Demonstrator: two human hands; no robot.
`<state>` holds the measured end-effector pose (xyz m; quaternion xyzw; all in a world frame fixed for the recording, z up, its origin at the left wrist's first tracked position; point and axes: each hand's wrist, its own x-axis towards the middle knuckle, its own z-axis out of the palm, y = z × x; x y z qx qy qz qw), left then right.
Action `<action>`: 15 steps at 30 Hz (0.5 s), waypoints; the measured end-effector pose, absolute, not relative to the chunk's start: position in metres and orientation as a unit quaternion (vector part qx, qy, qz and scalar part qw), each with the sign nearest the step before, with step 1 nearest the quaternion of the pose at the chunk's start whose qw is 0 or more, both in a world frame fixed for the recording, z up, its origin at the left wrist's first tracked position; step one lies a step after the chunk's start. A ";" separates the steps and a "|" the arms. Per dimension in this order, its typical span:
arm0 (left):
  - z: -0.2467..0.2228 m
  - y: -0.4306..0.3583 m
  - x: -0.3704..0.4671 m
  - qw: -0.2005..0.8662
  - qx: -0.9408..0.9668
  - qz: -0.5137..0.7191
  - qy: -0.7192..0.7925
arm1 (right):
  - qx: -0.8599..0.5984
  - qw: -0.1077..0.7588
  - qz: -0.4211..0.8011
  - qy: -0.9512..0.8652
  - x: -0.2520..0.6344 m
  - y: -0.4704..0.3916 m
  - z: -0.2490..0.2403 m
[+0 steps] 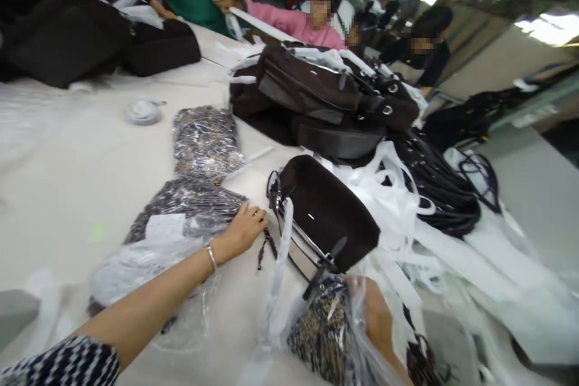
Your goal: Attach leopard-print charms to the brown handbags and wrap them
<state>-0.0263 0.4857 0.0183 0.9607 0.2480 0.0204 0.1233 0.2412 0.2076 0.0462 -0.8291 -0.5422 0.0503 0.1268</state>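
A dark brown handbag (332,211) lies tilted on the table, its zipped opening toward me. My left hand (244,229) reaches to the handbag's left end, fingers curled together. A dark knotted cord (268,244) hangs just below its fingertips; what they grip is hidden. A white strip (283,259) hangs over the handbag's front. My right hand (376,307) is at the handbag's lower right, behind clear plastic. A clear bag of patterned cords or straps (323,329) is beside it, and my right fingers are hidden. Under my left wrist is another plastic-wrapped patterned bundle (194,199).
Another wrapped bundle (205,142) and a white tape roll (143,113) lie farther back. Dark bags (312,84) are piled at the back, with black straps (434,187) and white strips (380,193) at right. More dark bags (67,30) stand at left. Several people are across the table.
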 end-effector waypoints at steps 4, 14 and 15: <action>0.020 0.467 -0.022 0.136 0.946 -0.008 0.293 | -0.835 0.119 -0.010 -0.537 0.228 0.217 0.059; 0.145 0.411 -0.009 0.353 0.713 0.254 0.550 | -0.855 0.099 -0.036 -0.508 0.220 0.221 0.074; 0.161 0.392 0.007 0.390 0.714 0.252 0.524 | -0.852 0.109 -0.037 -0.510 0.220 0.219 0.075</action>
